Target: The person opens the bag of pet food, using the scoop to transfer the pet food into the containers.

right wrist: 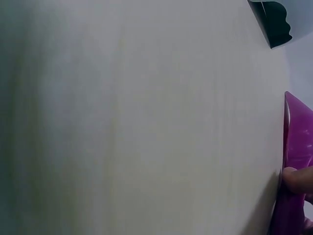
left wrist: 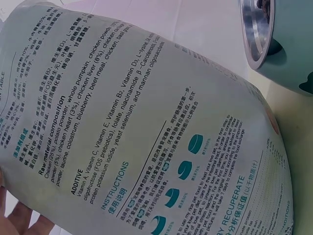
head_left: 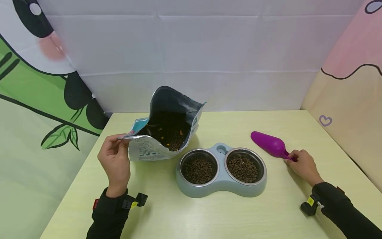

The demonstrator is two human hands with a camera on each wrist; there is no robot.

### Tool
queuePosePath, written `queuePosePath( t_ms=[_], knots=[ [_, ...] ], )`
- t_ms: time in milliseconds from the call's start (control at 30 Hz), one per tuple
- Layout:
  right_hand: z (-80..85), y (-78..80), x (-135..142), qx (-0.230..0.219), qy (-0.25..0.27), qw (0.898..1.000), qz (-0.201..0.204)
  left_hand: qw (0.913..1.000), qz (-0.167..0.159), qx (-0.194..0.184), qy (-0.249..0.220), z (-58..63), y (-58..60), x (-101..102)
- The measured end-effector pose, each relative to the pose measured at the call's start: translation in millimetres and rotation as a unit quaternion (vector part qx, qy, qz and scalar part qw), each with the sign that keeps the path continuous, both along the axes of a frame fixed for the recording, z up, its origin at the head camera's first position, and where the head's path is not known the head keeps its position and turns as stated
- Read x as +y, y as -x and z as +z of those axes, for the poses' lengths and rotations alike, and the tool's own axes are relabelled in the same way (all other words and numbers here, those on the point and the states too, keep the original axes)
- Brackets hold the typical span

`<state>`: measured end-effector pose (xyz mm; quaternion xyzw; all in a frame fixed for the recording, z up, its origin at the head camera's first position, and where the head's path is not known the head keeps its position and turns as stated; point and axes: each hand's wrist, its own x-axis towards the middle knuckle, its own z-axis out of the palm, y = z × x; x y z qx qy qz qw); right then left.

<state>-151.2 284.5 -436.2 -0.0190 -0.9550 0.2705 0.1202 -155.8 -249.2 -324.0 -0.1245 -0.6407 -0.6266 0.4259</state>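
My left hand [head_left: 116, 166] pinches the left rim of an open pet food bag [head_left: 149, 150], which tilts so its mouth faces me. Dark kibble [head_left: 174, 144] shows inside, with a few yellow and orange bits. Printed text and feeding icons on the bag [left wrist: 122, 122] fill most of the left wrist view. At the right, my right hand [head_left: 305, 167] holds the handle of a purple scoop [head_left: 270, 143], its rounded back upward, low over the table. Thumb and part of the scoop [right wrist: 298, 137] appear at the right edge of the right wrist view.
Between the hands stands a light blue double feeder [head_left: 194, 191]. Its two metal bowls hold brown kibble [head_left: 198, 170]. The pale wooden table [head_left: 209, 219] meets a white cloth backdrop [head_left: 238, 89] behind, with cartoon-printed cloth on both sides.
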Motion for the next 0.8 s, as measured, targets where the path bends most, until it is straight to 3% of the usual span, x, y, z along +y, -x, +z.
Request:
queuePosePath(
  t_ms=[167, 300, 400, 500, 667, 800],
  knots=[
    [0.8, -1.4, -1.3, -0.005, -0.014, 1.000, -0.017, 1.0000, 0.001, -0.003, 0.002, -0.2, 0.0, -0.4],
    [20.7, 2.7, -12.1, 0.047, -0.029, 0.998, -0.009, 1.0000, -0.005, -0.004, -0.005, -0.5, 0.4, -0.9],
    [54.5, 13.7, -35.2, 0.102, -0.011, 0.994, 0.044, 1.0000, -0.005, 0.000, -0.004, 0.4, -1.4, -2.1],
    [94.7, 26.6, -67.4, 0.152, 0.008, 0.982, 0.113, 1.0000, -0.002, 0.001, 0.002, 2.1, -2.5, -2.6],
    [155.9, 43.3, -128.0, 0.179, 0.023, 0.957, 0.229, 0.9998, 0.009, -0.014, 0.014, 4.4, -2.4, -2.1],
    [187.4, 56.5, -172.7, 0.183, 0.009, 0.928, 0.325, 0.9995, 0.007, -0.025, 0.016, 6.6, -1.6, -1.5]
  ],
)
